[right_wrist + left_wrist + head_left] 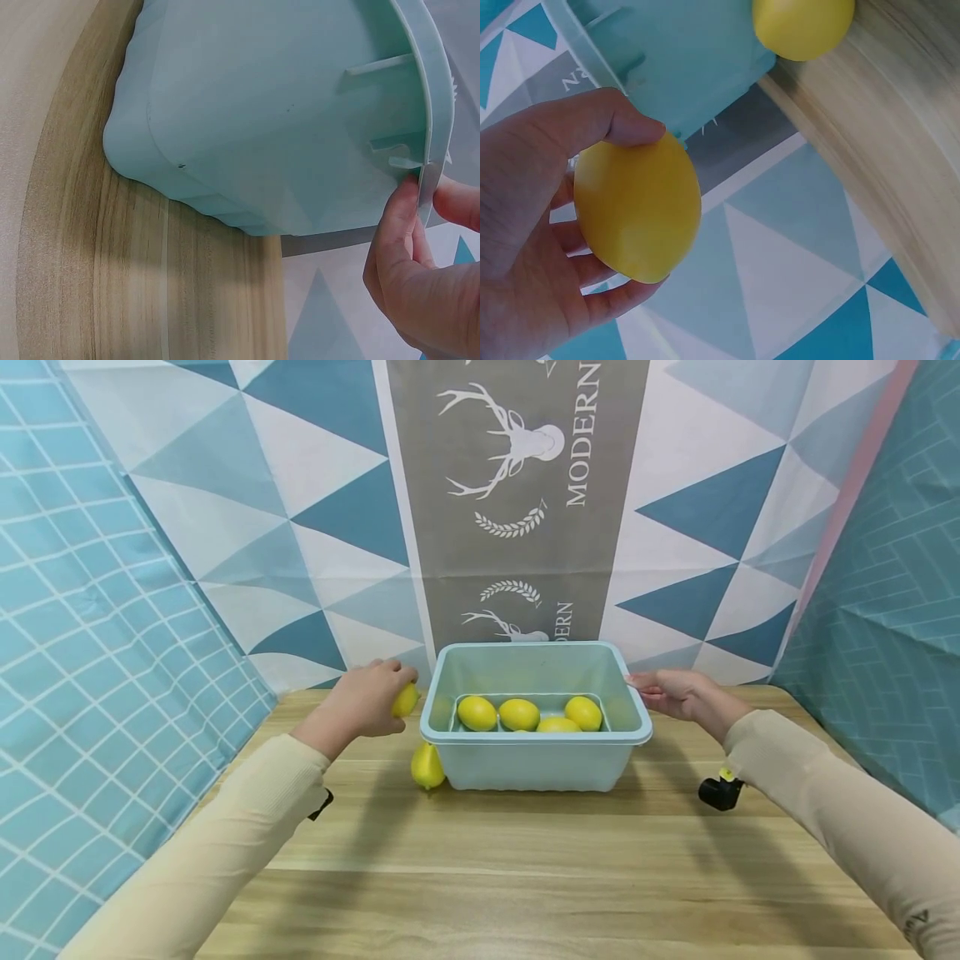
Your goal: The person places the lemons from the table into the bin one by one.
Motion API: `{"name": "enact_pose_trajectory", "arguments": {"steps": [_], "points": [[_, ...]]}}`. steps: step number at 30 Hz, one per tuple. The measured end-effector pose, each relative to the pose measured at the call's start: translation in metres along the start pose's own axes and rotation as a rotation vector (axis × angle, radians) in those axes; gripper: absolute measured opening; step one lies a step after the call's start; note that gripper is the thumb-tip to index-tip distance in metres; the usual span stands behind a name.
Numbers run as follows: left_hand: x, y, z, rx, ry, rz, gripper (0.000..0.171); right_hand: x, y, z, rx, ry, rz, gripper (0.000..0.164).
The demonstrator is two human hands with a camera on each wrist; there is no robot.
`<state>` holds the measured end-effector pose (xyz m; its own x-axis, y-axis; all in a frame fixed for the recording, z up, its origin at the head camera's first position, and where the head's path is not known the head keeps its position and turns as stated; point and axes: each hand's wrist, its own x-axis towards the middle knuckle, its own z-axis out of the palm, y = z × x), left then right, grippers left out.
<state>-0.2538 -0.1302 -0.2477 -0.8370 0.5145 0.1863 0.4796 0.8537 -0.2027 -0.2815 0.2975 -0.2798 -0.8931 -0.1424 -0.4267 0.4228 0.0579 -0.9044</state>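
Note:
My left hand (372, 697) grips a yellow lemon (639, 206), thumb on top and fingers curled beneath, just left of a light blue plastic bin (536, 764). The lemon is held above table height, outside the bin's rim. With thumb and fingers, my right hand (672, 695) pinches the bin's right rim, which shows close up in the right wrist view (431, 150). Several lemons (519, 715) lie on the bin's floor, partly hidden by its front wall. Another lemon (428, 767) rests on the table against the bin's left side.
The wooden table (480, 868) ends at a patterned cloth backdrop (517, 527) right behind the bin. Blue tile-patterned cloths hang at the left (82, 610) and right. A black wrist device (720, 792) shows under the right forearm.

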Motion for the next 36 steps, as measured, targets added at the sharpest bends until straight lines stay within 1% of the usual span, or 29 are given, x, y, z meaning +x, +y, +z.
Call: {"name": "enact_pose_trajectory", "arguments": {"steps": [5, 12, 20, 24, 28, 32, 36], "points": [[0.004, 0.001, -0.006, 0.018, -0.008, 0.006, 0.049, 0.001, 0.000, 0.001, 0.010, 0.002, 0.013, 0.023], [0.011, 0.001, -0.018, 0.034, -0.024, 0.013, 0.051, 0.001, -0.002, 0.001, -0.007, -0.003, 0.023, 0.026], [0.025, 0.003, -0.033, -0.054, -0.062, 0.003, 0.048, 0.002, -0.008, -0.003, -0.026, -0.014, 0.006, 0.025], [0.032, 0.007, -0.038, -0.064, -0.083, -0.009, 0.048, 0.002, -0.009, -0.002, -0.028, -0.011, 0.015, 0.026], [0.039, 0.012, -0.043, -0.069, -0.115, -0.009, 0.052, 0.002, -0.008, -0.001, -0.020, -0.006, 0.032, 0.023], [0.046, 0.015, -0.045, -0.089, -0.136, 0.024, 0.055, 0.001, -0.005, 0.000, -0.026, -0.010, 0.031, 0.024], [0.053, 0.016, -0.045, -0.132, -0.173, 0.052, 0.056, 0.000, -0.004, 0.001, -0.020, -0.012, 0.030, 0.024]]}}
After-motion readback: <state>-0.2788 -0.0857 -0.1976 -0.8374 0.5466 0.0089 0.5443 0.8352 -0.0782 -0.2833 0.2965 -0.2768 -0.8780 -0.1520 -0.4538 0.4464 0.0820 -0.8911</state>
